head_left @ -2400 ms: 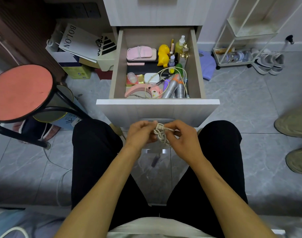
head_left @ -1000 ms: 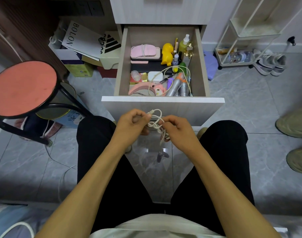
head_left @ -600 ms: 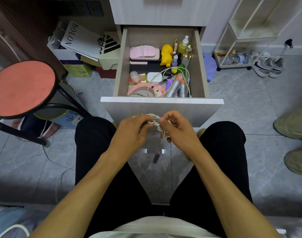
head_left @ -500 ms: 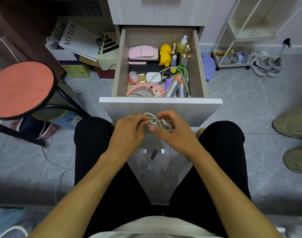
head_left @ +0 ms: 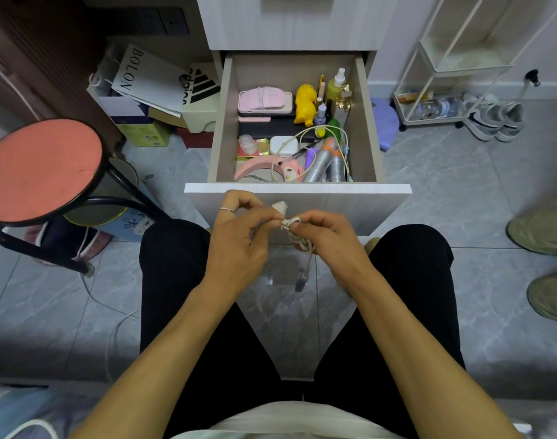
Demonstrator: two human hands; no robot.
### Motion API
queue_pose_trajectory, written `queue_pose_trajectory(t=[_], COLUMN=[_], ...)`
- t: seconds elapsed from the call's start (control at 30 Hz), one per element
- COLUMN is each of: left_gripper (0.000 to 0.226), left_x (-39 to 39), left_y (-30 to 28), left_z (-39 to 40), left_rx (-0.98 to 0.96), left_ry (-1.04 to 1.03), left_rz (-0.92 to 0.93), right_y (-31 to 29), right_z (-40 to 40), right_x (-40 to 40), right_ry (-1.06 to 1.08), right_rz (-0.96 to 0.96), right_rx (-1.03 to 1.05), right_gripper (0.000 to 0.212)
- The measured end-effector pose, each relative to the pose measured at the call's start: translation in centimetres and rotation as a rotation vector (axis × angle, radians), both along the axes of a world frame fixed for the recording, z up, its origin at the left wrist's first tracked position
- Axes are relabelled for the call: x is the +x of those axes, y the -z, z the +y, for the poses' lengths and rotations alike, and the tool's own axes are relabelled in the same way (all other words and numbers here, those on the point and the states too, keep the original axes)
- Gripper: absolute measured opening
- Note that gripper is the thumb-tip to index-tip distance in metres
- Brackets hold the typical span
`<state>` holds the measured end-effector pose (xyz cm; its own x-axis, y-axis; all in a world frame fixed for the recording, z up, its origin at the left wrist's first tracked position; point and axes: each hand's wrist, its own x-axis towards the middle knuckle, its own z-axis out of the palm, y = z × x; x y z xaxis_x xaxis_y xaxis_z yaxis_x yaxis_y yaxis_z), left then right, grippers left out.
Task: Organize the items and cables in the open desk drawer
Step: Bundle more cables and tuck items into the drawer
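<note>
Head view: left hand (head_left: 239, 239) and right hand (head_left: 329, 240) both pinching small white cable (head_left: 291, 224), bundled, in front of open drawer (head_left: 297, 188), above lap. Plug end dangles below. Cable likely light, limp, springy; best pinched at wrapped middle so coil stays tight. Second loose cable (head_left: 309, 134) lies inside drawer.

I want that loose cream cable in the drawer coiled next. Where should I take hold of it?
Pinch the cream cable at the top of its loop, coming straight down from above. There the arc lies exposed over the dark case; nearer the drawer front it runs among the silver cans.
</note>
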<state>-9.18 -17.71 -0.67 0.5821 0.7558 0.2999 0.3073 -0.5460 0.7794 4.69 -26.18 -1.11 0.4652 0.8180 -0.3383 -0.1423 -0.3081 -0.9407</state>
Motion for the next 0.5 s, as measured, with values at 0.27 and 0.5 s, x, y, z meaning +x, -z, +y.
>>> queue_pose_trajectory(t=[0.27,0.5], left_gripper=[0.016,0.017], left_x=[0.3,1.2], left_y=[0.5,0.3], left_z=[-0.1,-0.2], left_rx=[-0.277,-0.733], left_ry=[0.033,-0.091], left_rz=[0.010,-0.166], right_y=[0.1,0.6], right_z=[0.3,0.2], right_x=[-0.5,-1.6], right_ry=[0.075,0.117], right_rz=[0.062,0.092], right_rx=[-0.031,0.061], right_gripper=[0.019,0.014])
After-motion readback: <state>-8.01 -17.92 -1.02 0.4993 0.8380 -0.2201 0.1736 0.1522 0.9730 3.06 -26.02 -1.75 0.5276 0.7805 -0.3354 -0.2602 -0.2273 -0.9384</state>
